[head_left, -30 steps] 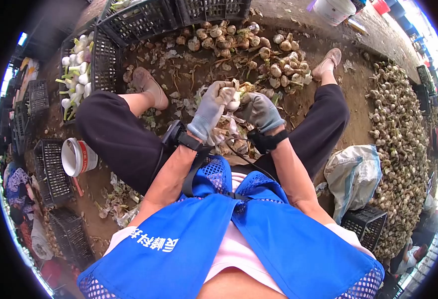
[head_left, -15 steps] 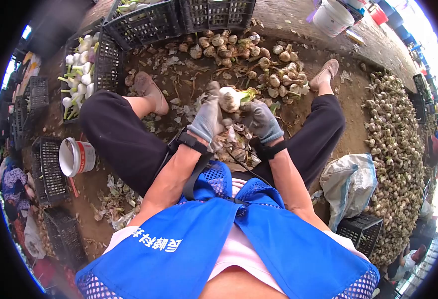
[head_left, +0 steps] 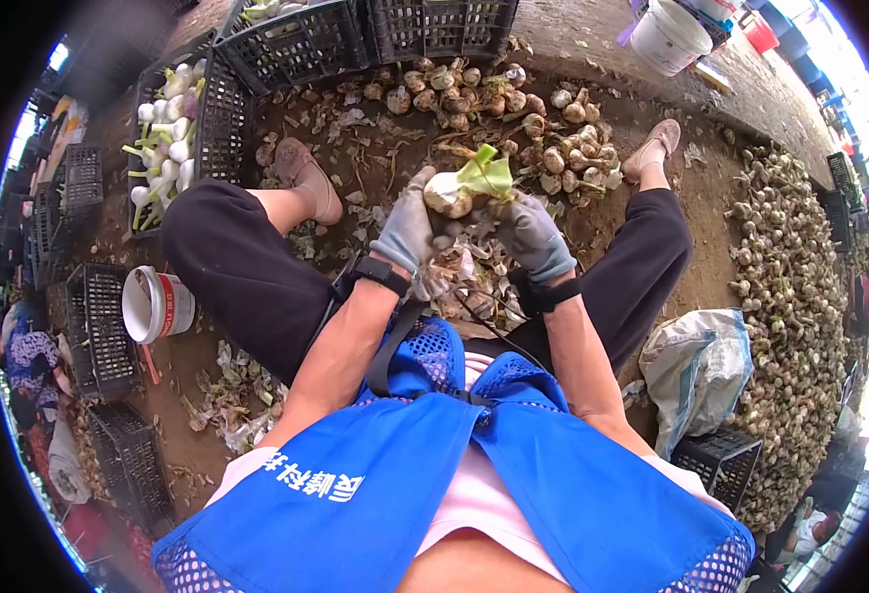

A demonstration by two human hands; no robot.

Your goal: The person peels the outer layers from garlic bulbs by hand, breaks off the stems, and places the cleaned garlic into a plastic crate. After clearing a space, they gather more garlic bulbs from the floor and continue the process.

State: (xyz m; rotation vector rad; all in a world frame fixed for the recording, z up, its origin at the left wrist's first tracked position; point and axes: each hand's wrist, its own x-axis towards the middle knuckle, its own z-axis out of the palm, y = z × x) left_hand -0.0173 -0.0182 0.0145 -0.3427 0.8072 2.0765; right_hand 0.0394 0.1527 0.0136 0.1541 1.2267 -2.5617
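A garlic bulb [head_left: 446, 196] with a pale green stem is held up between my gloved hands. My left hand [head_left: 409, 227] is closed round the white bulb from its left side. At the stem end my right hand [head_left: 535, 237] is closed on a flap of green outer leaf [head_left: 486, 174], which stands up and away from the stem. Below my hands lies a heap of peeled garlic skins [head_left: 469, 267]. Just beyond them are unpeeled garlic bulbs [head_left: 578, 153] with soil on them.
A black crate [head_left: 219, 124] of cleaned white garlic [head_left: 166, 148] stands at the left, with more crates at the top. A white bucket [head_left: 158, 304] sits by my left knee. At the right are a white sack [head_left: 696, 371] and a large garlic pile [head_left: 785, 296].
The green leaf has been pulled up and out from the stem into a wide flap. My right hand has shifted slightly right, and the bulb has tilted.
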